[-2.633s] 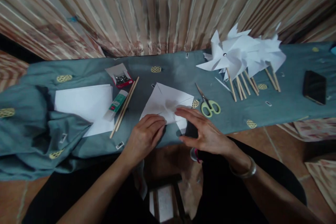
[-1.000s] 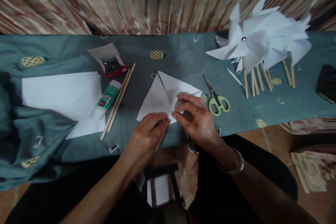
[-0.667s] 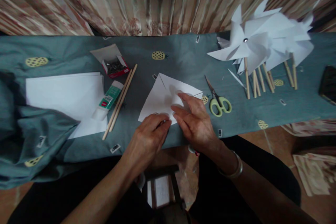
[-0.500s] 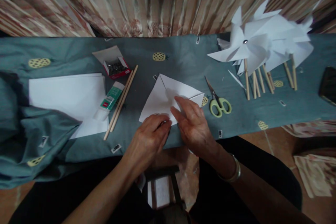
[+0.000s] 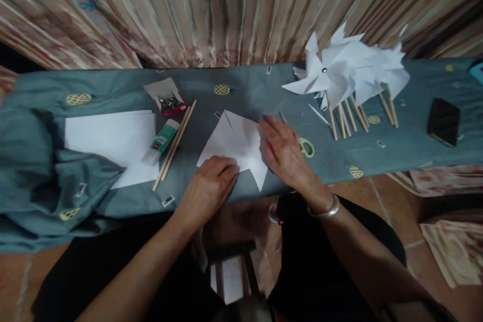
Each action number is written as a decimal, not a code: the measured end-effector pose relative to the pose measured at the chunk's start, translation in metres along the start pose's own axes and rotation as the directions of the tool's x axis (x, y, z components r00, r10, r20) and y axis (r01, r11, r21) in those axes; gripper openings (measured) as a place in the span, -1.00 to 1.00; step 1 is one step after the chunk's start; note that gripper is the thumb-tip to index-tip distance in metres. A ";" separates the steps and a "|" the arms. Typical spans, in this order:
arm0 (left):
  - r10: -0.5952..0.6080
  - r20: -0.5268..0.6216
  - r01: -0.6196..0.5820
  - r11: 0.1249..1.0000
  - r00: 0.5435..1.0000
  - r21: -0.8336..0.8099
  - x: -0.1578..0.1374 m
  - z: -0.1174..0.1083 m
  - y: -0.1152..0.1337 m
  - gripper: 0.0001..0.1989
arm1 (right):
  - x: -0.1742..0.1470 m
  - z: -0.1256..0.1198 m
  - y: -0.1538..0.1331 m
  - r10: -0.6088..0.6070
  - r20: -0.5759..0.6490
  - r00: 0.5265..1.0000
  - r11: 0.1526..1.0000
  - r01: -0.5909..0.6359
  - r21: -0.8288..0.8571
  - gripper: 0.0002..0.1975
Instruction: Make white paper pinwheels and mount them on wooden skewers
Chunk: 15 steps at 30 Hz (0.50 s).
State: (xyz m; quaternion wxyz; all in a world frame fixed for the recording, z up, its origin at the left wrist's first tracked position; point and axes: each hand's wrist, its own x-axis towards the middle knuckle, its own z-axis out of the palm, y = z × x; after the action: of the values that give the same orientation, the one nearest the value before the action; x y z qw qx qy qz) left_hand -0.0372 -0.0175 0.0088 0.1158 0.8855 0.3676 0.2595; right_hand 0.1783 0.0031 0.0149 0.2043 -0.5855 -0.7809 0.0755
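A square of white paper [image 5: 241, 136] with cut slits lies on the cloth before me, one pointed flap sticking out toward me at its lower right. My left hand [image 5: 215, 178] is closed at the near left edge of the paper, its fingers bent together and pressing it down. At the paper's right edge is my right hand [image 5: 282, 151], with fingers stretched out and nothing visible in them. It partly covers the green-handled scissors [image 5: 308, 148], leaving one handle loop and the blade tip in sight.
Left of the paper are two wooden sticks [image 5: 173, 148], a glue tube [image 5: 164, 138], an open box of metal pins [image 5: 169, 103] and white sheets [image 5: 109, 133]. Several paper pinwheels [image 5: 339, 73] on sticks lie back right, near a dark phone [image 5: 444, 122]. Bunched cloth [image 5: 49, 176] covers the left end.
My right hand has moved from the paper's middle to its right edge, over the scissors. A pointed flap now shows at the near side. The whole view has shifted to the right.
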 end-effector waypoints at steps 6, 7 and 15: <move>0.036 0.035 -0.039 0.994 0.999 0.107 0.004 -0.013 -0.019 -0.82 | -0.007 -0.011 0.014 -0.064 -0.018 0.998 0.997 0.064 0.037 -0.66; 0.021 0.037 -0.025 0.992 0.999 0.125 0.006 -0.015 -0.023 -0.81 | -0.011 -0.014 0.012 -0.070 -0.017 0.997 0.997 0.071 0.037 -0.68; -0.024 0.030 0.018 0.985 0.999 0.171 0.013 -0.025 -0.034 -0.75 | -0.032 -0.031 -0.005 -0.119 0.039 0.992 0.993 0.119 -0.009 -0.68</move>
State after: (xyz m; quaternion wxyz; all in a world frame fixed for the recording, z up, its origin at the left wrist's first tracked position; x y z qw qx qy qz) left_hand -0.0630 0.0163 0.0208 0.0482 0.8923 0.3958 0.2118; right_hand 0.1945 -0.0325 0.0374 0.1902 -0.5375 -0.8185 0.0699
